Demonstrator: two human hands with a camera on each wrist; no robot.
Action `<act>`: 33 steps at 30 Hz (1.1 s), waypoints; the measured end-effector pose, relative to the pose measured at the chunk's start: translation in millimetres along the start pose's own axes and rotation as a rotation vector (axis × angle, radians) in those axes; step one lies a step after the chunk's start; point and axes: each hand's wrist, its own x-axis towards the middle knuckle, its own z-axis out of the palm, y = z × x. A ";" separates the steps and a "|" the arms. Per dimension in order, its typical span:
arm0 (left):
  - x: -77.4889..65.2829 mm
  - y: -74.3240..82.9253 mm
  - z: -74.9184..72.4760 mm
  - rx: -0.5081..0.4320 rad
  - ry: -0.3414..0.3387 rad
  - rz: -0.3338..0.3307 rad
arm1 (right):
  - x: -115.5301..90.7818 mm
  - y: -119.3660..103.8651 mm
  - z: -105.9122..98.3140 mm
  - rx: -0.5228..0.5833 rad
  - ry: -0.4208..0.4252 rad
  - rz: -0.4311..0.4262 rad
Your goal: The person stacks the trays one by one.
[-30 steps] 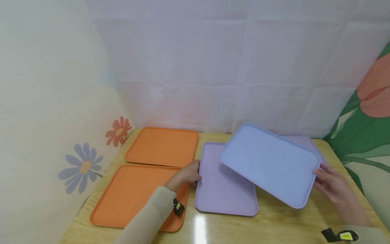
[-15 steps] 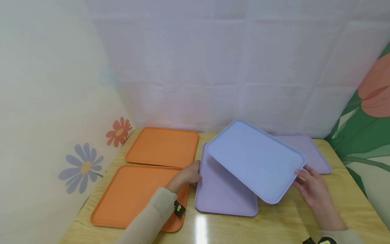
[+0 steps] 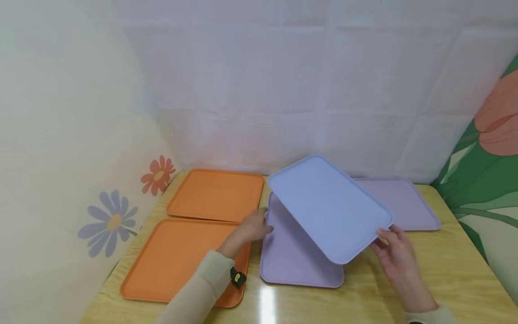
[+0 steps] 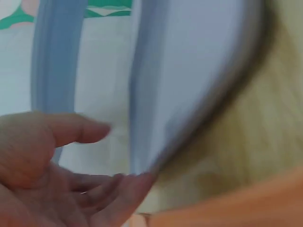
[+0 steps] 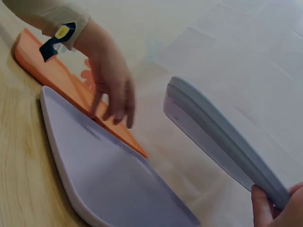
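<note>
My right hand (image 3: 398, 261) pinches the near right corner of a light blue tray (image 3: 329, 207), thumb on top and fingers beneath. Tilted, this tray hangs above a purple tray (image 3: 297, 256) lying on the table and hides much of its far part. At the purple tray's left rim is my left hand (image 3: 255, 225). In the left wrist view, the left thumb (image 4: 85, 128) stands apart from the rim while the fingertips reach the purple tray's edge (image 4: 194, 94). The right wrist view shows the left hand's fingers hanging loosely, and the blue tray (image 5: 213, 127) edge-on.
Two orange trays lie on the left, one at the back (image 3: 216, 193) and one in front (image 3: 174, 258), partly under my left forearm. Another purple tray (image 3: 398, 202) lies at the back right. A pale cloth (image 3: 243, 90) hangs behind the wooden table (image 3: 445, 274).
My right hand has carried the blue tray leftward over the middle purple tray, uncovering more of the back right one. Most recently, my left hand's fingers have loosened at the middle tray's rim.
</note>
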 end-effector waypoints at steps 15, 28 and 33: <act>0.3 32.6 2.0 -1.025 0.219 0.012 | -8.9 22.1 28.8 0.038 0.121 -0.005; 3.4 36.8 0.0 -1.094 0.221 -0.026 | -14.8 37.3 40.8 0.063 0.126 -0.038; 3.5 33.4 -5.2 -1.104 0.234 -0.063 | -16.6 41.2 39.9 -0.009 0.044 -0.046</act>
